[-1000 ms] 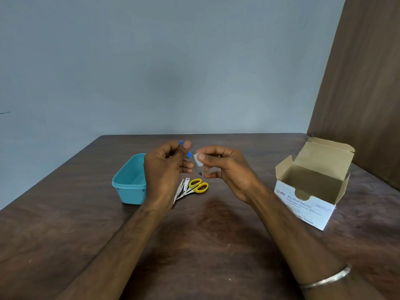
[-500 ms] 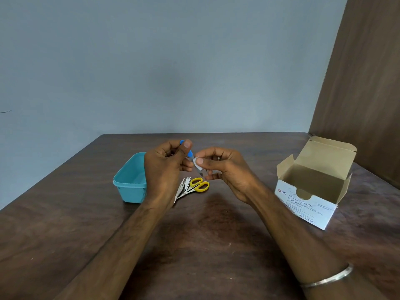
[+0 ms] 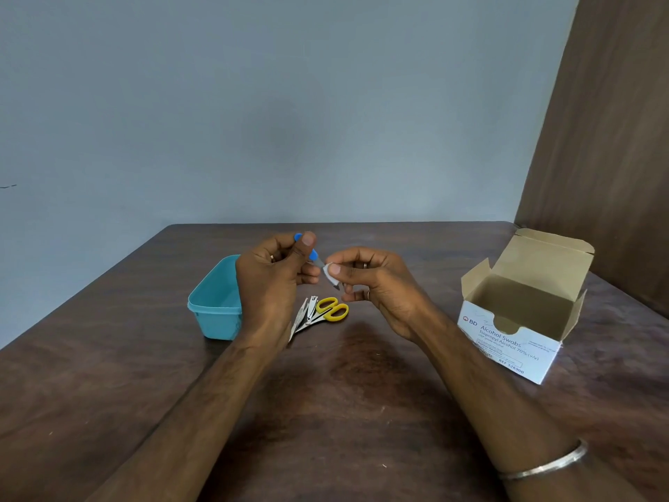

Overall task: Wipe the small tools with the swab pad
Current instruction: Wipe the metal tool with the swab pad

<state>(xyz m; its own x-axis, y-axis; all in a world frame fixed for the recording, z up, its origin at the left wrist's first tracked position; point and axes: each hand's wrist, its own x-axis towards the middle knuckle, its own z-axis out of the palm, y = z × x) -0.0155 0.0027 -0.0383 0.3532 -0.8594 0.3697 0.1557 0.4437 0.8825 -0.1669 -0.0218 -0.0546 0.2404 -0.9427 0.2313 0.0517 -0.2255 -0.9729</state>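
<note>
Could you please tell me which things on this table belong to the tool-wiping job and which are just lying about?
Job: blue-handled tool in left hand; swab pad in right hand; scissors, nail clipper, tweezers.

Lying about: teal tub; swab box.

Both forearms reach forward and converge above the table, hands raised and nearly touching. The left hand (image 3: 269, 280) is curled, thumb upright and pressed against a blue-handled tool (image 3: 313, 254). The right hand (image 3: 376, 284) pinches a white swab pad (image 3: 330, 274) between thumb and forefinger, its other fingers loosely curled, a bangle (image 3: 543, 463) circling the wrist.
</note>
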